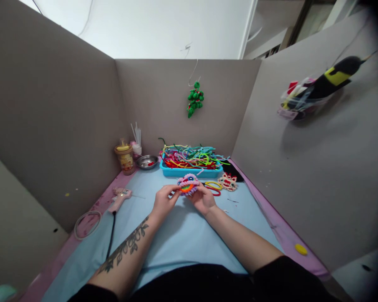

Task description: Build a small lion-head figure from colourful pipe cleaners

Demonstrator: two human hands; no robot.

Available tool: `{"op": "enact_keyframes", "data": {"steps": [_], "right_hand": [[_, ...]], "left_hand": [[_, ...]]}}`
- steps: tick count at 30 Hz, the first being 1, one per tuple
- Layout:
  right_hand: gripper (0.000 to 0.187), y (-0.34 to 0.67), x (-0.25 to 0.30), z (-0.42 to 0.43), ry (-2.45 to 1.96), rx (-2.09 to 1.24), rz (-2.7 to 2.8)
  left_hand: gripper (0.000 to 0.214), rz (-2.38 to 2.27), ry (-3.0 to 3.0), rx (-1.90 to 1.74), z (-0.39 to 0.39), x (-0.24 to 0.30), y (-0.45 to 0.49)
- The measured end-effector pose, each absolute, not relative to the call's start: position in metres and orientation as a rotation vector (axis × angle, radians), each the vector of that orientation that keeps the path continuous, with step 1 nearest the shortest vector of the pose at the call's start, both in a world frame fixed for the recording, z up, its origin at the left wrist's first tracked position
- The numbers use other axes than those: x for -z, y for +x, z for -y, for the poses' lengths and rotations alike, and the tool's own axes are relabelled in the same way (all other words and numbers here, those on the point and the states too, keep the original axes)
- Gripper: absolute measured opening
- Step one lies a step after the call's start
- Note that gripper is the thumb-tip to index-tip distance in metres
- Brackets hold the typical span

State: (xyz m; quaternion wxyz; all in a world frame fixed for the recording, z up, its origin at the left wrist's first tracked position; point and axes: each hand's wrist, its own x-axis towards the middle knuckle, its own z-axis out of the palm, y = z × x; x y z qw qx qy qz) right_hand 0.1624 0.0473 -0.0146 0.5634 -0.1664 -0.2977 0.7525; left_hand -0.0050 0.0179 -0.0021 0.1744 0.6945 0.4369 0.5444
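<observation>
Between both hands, above the blue cloth, is a purple pipe-cleaner lion head (189, 179) with blue eyes and an orange and green mouth. My left hand (166, 197) pinches its left edge between thumb and fingers. On the other side, my right hand (203, 199) grips the lower right edge, its fingers partly behind the piece. A pair of scissors with yellow and red handles (213, 188) lies just right of the lion head. Beside them rests a cream and red pipe-cleaner lion head (228, 181).
A blue tray (192, 172) full of coloured pipe cleaners stands behind the hands. At left are a metal bowl (147, 162), a lidded cup (125, 159) and a pink glue gun (119, 199) with its cord. Grey panels surround the table; a green pipe-cleaner piece (195, 100) hangs at back.
</observation>
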Motion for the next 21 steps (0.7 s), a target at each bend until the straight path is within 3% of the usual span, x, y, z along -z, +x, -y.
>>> {"op": "enact_keyframes", "data": {"steps": [11, 16, 21], "right_hand": [[0.027, 0.161, 0.017, -0.046, -0.373, -1.810, 0.738], [0.026, 0.161, 0.020, -0.047, -0.374, -1.812, 0.743], [0.036, 0.161, 0.015, -0.044, -0.361, -1.799, 0.786]], "left_hand": [[0.013, -1.318, 2.084, -1.468, -0.013, -0.007, -0.005], [0.009, -1.346, 1.804, -1.503, -0.018, -0.004, -0.002], [0.048, -1.232, 1.171, -1.523, -0.024, 0.004, 0.001]]}}
